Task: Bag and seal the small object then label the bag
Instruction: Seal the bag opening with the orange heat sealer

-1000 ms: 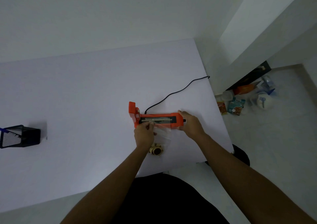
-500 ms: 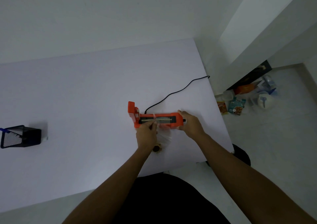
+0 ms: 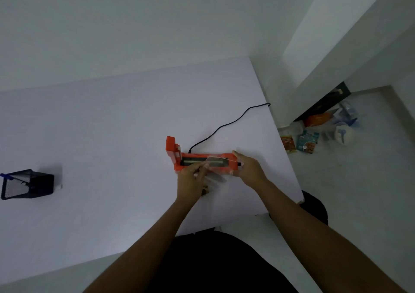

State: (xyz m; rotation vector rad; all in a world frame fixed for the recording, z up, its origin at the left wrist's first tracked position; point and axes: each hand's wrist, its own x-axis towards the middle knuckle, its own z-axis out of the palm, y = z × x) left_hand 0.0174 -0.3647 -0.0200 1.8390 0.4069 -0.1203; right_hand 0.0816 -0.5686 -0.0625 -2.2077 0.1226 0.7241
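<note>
Now laying the bag mouth across the sealing strip.
Left fingertips [image 3: 198, 168] are pinching the clear bag [image 3: 217, 177] over the strip of the orange sealer [image 3: 171, 151]; the right hand [image 3: 249, 169] is gripping its right end. Pulling the film taut and square before closing would be guarding against a wrinkled seam. The small object [image 3: 205, 192] is seemingly lying in the bag's bottom beside the left hand [image 3: 189, 183], half hidden. A blue pen [image 3: 3, 176] is poking from the mesh holder [image 3: 29, 185], well apart.
</note>
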